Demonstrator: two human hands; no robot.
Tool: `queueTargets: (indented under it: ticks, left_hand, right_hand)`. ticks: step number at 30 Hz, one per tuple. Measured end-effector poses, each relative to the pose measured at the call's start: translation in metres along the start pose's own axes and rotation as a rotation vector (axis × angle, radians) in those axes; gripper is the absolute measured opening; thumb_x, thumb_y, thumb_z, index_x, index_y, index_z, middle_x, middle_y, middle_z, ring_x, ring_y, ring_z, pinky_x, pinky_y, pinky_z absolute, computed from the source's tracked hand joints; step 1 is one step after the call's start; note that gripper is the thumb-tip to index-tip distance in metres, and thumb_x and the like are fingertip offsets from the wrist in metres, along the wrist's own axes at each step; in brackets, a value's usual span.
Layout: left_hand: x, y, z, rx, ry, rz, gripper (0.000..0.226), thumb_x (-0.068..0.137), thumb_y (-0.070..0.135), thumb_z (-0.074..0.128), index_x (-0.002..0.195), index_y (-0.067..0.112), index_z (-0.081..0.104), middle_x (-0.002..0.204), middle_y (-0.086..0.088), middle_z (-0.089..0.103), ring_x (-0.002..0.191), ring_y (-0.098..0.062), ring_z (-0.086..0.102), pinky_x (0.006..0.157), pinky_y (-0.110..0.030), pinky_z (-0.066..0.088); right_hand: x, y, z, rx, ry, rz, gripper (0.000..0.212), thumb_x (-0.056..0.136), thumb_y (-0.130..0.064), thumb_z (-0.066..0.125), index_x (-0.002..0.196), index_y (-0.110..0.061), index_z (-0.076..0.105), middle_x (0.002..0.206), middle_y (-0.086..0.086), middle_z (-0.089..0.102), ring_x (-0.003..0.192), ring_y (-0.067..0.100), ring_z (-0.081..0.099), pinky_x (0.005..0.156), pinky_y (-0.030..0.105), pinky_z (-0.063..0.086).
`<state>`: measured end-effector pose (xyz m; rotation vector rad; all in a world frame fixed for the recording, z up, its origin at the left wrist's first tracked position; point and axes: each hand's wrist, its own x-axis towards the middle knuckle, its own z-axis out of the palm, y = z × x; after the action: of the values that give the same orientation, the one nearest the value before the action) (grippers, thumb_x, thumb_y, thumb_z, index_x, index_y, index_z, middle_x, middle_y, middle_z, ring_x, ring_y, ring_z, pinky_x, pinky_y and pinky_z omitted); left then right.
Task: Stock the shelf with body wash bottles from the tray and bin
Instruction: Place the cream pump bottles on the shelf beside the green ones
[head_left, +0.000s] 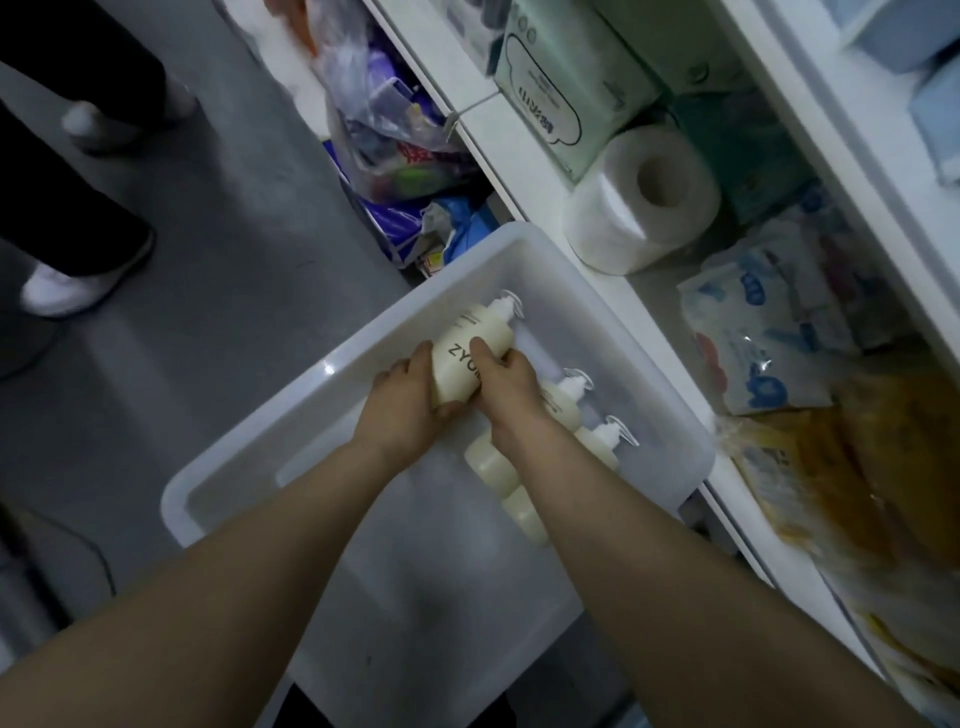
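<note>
Bottle (470, 353), cream-coloured with dark lettering and a white pump top, lies on its side in the white bin (260, 457), pump end pointing away from the person toward the shelf (550, 202). Both hands are on it. Left hand (405, 402) wraps the near end from the left, its thumb lying along the bottle's side and its fingers curled under the base. Right hand (506, 382) comes in from the right with its thumb (480, 351) pressed on top of the label and its other fingers closed around the far side, so the bottle is gripped between the two hands.

Two more bottles lie in the bin just to the right, partly under the right forearm: second bottle (563, 402) with its pump toward the shelf, and third bottle (605, 441) beside it, closest to the bin's right wall. Whether they touch each other I cannot tell, as the arm hides the middle.

On the shelf past the bin stand a paper roll (641, 205), a green pack (556, 88) and a blue-printed bag (758, 322). Left of the shelf a plastic bag (384, 124) of goods sits low by the floor. On the grey floor at far left are another person's dark trouser legs and a white shoe (67, 286)
</note>
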<state>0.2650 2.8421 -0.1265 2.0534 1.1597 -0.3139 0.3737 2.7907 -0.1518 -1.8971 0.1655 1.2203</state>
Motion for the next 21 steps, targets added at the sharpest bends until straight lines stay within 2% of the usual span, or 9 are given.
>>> queueTargets:
  ticks: [3,6,8,10,13,15,17,18,21]
  left_hand:
    - [0.004,0.008,-0.006,0.023,-0.066,-0.062,0.068,0.085,0.038,0.069,0.136,0.008,0.037,0.128,-0.016,0.055,0.111,-0.034,0.054,0.089,-0.037,0.040]
    - [-0.005,0.009,-0.009,-0.111,-0.097,-0.125,0.064,0.081,0.032,0.073,0.132,0.010,0.041,0.125,-0.013,0.057,0.109,-0.033,0.056,0.089,-0.039,0.046]
    - [-0.018,0.009,-0.012,-0.204,-0.104,-0.149,0.063,0.081,0.029,0.074,0.132,0.011,0.042,0.124,-0.011,0.057,0.107,-0.029,0.057,0.087,-0.039,0.047]
    - [-0.035,0.010,-0.018,-0.280,-0.114,-0.142,0.063,0.082,0.027,0.074,0.133,0.011,0.041,0.122,-0.008,0.058,0.102,-0.024,0.056,0.084,-0.034,0.046]
    - [-0.064,0.013,-0.031,-0.372,-0.141,-0.120,0.063,0.084,0.026,0.074,0.135,0.014,0.040,0.115,0.001,0.055,0.096,-0.015,0.050,0.071,-0.026,0.040]
    - [-0.084,0.016,-0.043,-0.418,-0.173,-0.104,0.062,0.084,0.026,0.074,0.135,0.016,0.040,0.110,0.005,0.052,0.095,-0.013,0.050,0.066,-0.022,0.040]
    - [-0.104,0.020,-0.056,-0.447,-0.204,-0.081,0.063,0.082,0.026,0.076,0.134,0.016,0.042,0.114,0.002,0.055,0.097,-0.015,0.053,0.074,-0.025,0.046]
    - [-0.114,0.023,-0.063,-0.450,-0.214,-0.067,0.065,0.081,0.026,0.077,0.134,0.017,0.042,0.117,0.000,0.056,0.099,-0.016,0.054,0.079,-0.029,0.048]
    - [-0.146,0.035,-0.085,-0.427,-0.246,-0.036,0.070,0.078,0.029,0.079,0.136,0.020,0.040,0.121,0.000,0.054,0.107,-0.019,0.054,0.092,-0.036,0.049]
  right_hand:
    - [-0.008,-0.009,-0.002,0.015,-0.025,0.042,0.083,0.066,-0.057,0.062,0.136,-0.014,0.053,0.124,0.007,0.067,0.108,0.027,0.066,0.097,0.047,0.054]
    - [-0.020,-0.015,-0.007,0.012,-0.038,0.080,0.076,0.070,-0.054,0.061,0.133,-0.012,0.054,0.119,0.008,0.069,0.104,0.028,0.067,0.096,0.048,0.055]
    - [-0.031,-0.015,-0.011,-0.002,-0.064,0.077,0.061,0.082,-0.049,0.062,0.130,-0.011,0.055,0.112,0.007,0.071,0.100,0.026,0.068,0.094,0.048,0.056]
    - [-0.046,-0.016,-0.018,0.001,-0.086,0.081,0.051,0.091,-0.045,0.059,0.129,-0.011,0.056,0.108,0.006,0.071,0.098,0.025,0.070,0.091,0.047,0.057]
    - [-0.078,-0.020,-0.027,0.065,-0.146,0.094,0.046,0.097,-0.045,0.055,0.131,-0.014,0.054,0.115,0.007,0.070,0.097,0.024,0.070,0.080,0.040,0.060]
    - [-0.104,-0.023,-0.035,0.093,-0.172,0.087,0.036,0.098,-0.046,0.053,0.125,-0.021,0.056,0.119,0.007,0.068,0.103,0.024,0.068,0.087,0.042,0.059]
    - [-0.136,-0.029,-0.043,0.127,-0.170,0.082,0.015,0.100,-0.045,0.052,0.104,-0.031,0.055,0.118,0.008,0.066,0.109,0.027,0.066,0.096,0.047,0.055]
    - [-0.152,-0.032,-0.047,0.144,-0.166,0.077,0.012,0.100,-0.045,0.052,0.099,-0.033,0.054,0.117,0.008,0.066,0.110,0.027,0.066,0.098,0.047,0.054]
    - [-0.195,-0.041,-0.058,0.153,-0.155,0.024,0.025,0.100,-0.044,0.051,0.118,-0.026,0.054,0.117,0.008,0.066,0.108,0.025,0.066,0.094,0.044,0.056]
